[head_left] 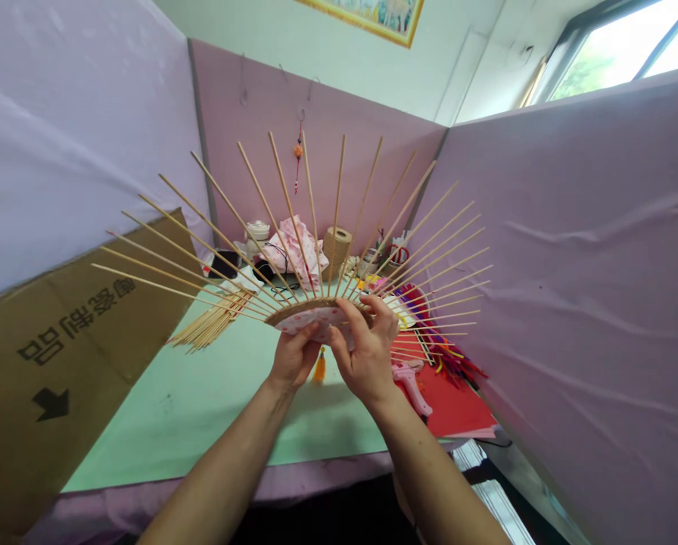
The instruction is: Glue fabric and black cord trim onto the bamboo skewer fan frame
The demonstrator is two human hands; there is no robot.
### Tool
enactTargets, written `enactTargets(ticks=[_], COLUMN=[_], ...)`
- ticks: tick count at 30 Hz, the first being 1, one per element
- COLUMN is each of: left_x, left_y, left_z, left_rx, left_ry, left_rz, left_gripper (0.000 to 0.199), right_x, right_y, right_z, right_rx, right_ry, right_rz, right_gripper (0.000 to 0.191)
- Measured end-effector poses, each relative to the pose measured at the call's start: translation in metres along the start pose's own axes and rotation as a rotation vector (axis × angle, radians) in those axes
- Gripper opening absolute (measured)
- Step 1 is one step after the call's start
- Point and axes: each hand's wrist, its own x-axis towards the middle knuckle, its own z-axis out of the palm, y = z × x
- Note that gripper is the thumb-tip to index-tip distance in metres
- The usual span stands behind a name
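Clock centred on the stick fan, person at 6. Pale green desk [203,431] under everything. Printed cardboard sheet [94,333] leans at 9, by the partition. Stick fan [297,316]: dotted pale disc, brown rim, thin sticks radiating from about 9 through 12 to 3; held above the desk, mid-view. Red sheets [458,405] at 4, on the desk. Loose stick bundle [211,322] at 9. Pink patterned cloth [290,253] at 11, heaped. Left hand [297,356] grips the disc's lower edge, thumb on the face. Right hand [367,341] touches disc at 3, forefinger at the rim, thumb near the face; can't tell if it's actually clamping. Twine cone [336,253] at 12, upright. Pink glue gun [414,387] at 4, on the red sheets. Orange tassel [319,367] just below disc, at 6; attachment hidden.
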Motion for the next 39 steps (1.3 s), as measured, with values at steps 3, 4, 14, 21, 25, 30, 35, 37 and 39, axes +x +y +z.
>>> enactTargets(ticks=[3,4,14,21,25,30,35,37,39], left_x=[0.000,0.000,0.002,-0.002,-0.003,-0.001,-0.002,-0.003,-0.004], left_y=[0.002,0.002,-0.002,0.001,0.002,0.002,0.000,-0.001,-0.002], left_z=[0.002,0.003,0.003,0.009,0.009,0.004,0.004,0.004,0.004], left_rx=[0.000,-0.001,-0.005,-0.022,-0.023,0.005,0.033,0.026,0.019], left_ry=[-0.009,-0.005,0.069,0.042,0.033,0.047,0.065,0.060,0.049], left_rz=[-0.013,-0.016,0.033,0.015,-0.013,0.009,0.028,0.031,0.027], left_gripper=[0.036,0.035,0.031,0.034,0.035,0.034,0.033,0.034,0.036], right_x=[0.002,0.003,-0.002,0.002,0.005,0.005,0.002,0.003,0.005], right_y=[-0.001,-0.002,0.001,-0.002,-0.006,-0.009,-0.013,-0.014,-0.016], right_z=[0.000,0.000,0.004,0.009,0.008,0.007,0.010,0.010,0.010], right_rx=[0.060,0.067,0.081,-0.039,-0.043,-0.002,-0.053,-0.105,-0.140], right_ry=[-0.003,-0.010,0.108,0.022,0.000,0.019,0.012,-0.007,-0.018], right_rz=[0.010,0.014,-0.041,-0.046,-0.030,-0.063,-0.108,-0.093,-0.082], right_gripper=[0.037,0.037,0.035,0.037,0.036,0.041,0.040,0.040,0.040])
